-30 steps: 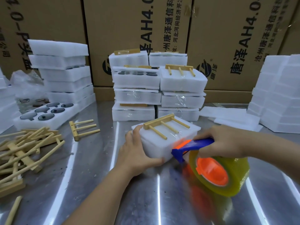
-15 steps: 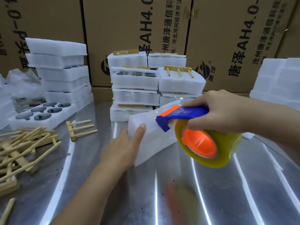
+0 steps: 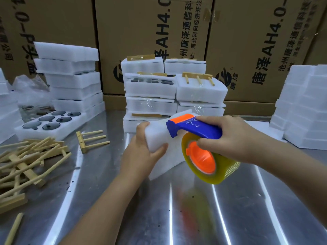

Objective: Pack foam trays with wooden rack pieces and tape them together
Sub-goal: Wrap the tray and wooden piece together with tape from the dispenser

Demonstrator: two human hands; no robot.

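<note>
Many loose wooden rack pieces (image 3: 26, 161) lie heaped at the far left of the metal surface (image 3: 159, 218). One three-pronged piece (image 3: 92, 140) lies apart from the heap, and an open foam tray (image 3: 53, 121) of dark round lids sits just behind.

Near the middle, the left hand (image 3: 139, 152) grips the foam pack (image 3: 170, 160), thumb over its upper edge and fingers (image 3: 160, 149) curled round its near face. The pack is tipped up on one long edge and its lower corner appears to rest on the surface, in front of the stack of taped packs (image 3: 150, 89).

Just to the right, the right hand (image 3: 228, 137) has its fingers wrapped firmly round the blue handle of the tape dispenser (image 3: 194, 129). The dispenser's orange-tipped blade end sits against the top of the tipped pack, and the yellowish roll (image 3: 223, 168) hangs below. Plain foam slabs (image 3: 304, 106) are piled at the far right.

The step in hand looks like the taping: a band run round the pack to bind it shut. Whether tape is stuck down at this spot cannot be told. The next move likely calls for the left hand to turn the pack and for the dispenser to draw taut tape across the fresh face, with a tear at the blade to finish.
</note>
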